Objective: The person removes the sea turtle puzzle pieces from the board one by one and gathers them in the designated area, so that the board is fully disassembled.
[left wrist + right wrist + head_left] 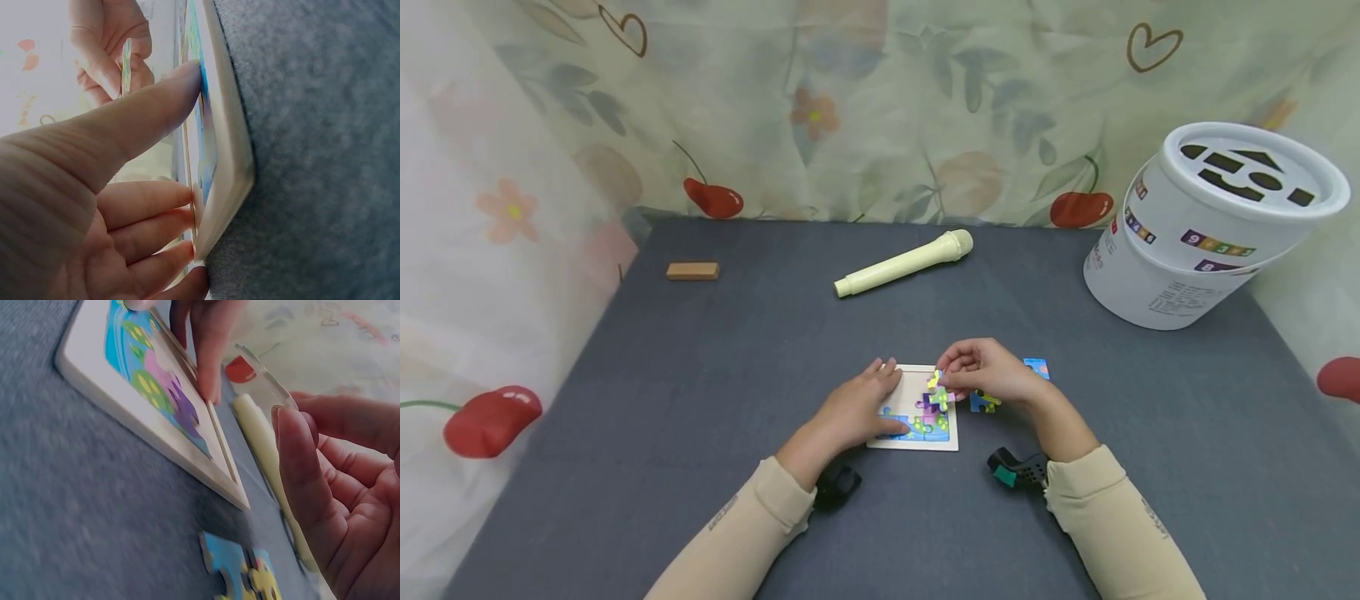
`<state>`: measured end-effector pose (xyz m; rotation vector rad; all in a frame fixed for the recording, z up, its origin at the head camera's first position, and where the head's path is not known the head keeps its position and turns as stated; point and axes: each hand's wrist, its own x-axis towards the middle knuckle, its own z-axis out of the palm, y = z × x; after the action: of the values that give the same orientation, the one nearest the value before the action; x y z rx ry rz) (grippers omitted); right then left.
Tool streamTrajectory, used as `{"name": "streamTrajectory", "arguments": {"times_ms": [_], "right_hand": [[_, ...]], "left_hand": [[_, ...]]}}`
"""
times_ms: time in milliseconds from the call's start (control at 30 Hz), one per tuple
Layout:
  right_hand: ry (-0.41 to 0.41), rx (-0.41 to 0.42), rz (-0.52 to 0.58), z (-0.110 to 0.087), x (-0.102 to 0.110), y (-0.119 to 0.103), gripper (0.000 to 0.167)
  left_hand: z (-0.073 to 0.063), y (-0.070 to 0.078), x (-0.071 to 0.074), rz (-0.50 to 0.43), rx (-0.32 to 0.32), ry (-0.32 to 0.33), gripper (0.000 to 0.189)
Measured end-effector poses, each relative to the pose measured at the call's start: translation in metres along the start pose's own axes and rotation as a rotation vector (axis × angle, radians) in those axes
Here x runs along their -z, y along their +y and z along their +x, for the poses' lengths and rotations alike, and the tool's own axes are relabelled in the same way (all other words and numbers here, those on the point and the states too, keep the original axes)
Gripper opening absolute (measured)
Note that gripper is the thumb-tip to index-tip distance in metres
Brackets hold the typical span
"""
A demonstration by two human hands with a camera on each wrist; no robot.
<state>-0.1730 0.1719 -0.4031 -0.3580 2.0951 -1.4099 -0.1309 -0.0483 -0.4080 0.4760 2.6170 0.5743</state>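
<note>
A wooden jigsaw tray [917, 446] lies flat, its near part and right side filled with joined colourful pieces and bare wood showing at the far left. My left hand [848, 410] rests on the tray's left side. Its thumb [159, 103] presses on the pieces near the front edge, and the other fingers extend toward the far side. Over the tray's right side, my right hand [996, 373] pinches a puzzle piece [269, 375] between thumb and index finger, tilted up off the tray. Loose puzzle pieces [226, 559] lie to the right, partly hidden by that hand.
A cream toy microphone [902, 264] lies beyond the tray. Far left is a small wooden block [692, 271]. A white bucket [1157, 287] with a shape-hole lid stands at the back right. Patterned cloth [865, 108] hangs behind the grey tabletop [700, 358].
</note>
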Motion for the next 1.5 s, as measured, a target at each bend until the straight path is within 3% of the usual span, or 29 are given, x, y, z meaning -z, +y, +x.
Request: {"name": "streamTrajectory", "arguments": {"times_ms": [633,967,1500], "right_hand": [[0.06,-0.027,-0.002,-0.026,0.029,0.016,0.029],[0.133,-0.061,-0.057,-0.042,0.044,0.033,0.035],[0.165,-0.077,-0.068,-0.057,0.054,0.048,0.031]], "left_hand": [[-0.002,0.0,0.0,0.001,-0.024,0.02,0.081],[-0.003,0.0,0.0,-0.008,-0.025,0.024,0.081],[-0.004,0.001,0.0,-0.011,-0.021,0.026,0.081]]}}
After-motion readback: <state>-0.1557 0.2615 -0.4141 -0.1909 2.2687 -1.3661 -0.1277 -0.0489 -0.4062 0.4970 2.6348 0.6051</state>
